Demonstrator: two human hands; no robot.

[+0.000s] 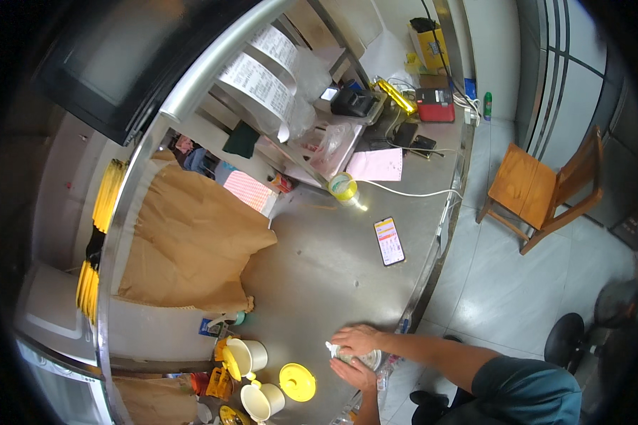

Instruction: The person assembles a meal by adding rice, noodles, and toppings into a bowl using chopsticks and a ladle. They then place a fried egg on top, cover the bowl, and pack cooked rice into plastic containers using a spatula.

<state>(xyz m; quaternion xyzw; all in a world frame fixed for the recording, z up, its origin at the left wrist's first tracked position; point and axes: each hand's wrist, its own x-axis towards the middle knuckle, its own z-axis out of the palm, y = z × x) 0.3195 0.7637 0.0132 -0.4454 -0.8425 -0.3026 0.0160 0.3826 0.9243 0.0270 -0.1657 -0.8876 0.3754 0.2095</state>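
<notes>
Close to the table's right-hand edge, my two hands are cupped around a clear round plastic container [362, 360]. My right hand [356, 339] lies over its far side, fingers stretched toward the left. My left hand [354, 373] presses along its near side. A small white piece [331, 348] sticks out past my right fingertips; I cannot make out what it is. The palms hide most of the container, and its contents are unclear. Left of my hands lies a round yellow lid [297, 382] beside two cream pots [262, 401] with yellow parts.
A lit phone [389, 241] lies on the steel table [319, 276]. Behind it are a tape roll [343, 187], a pink paper [375, 165] and a white cable. Brown paper [184, 234] covers the left side. A shelf holds hanging receipts [256, 85]. On the floor stands a wooden chair [523, 184].
</notes>
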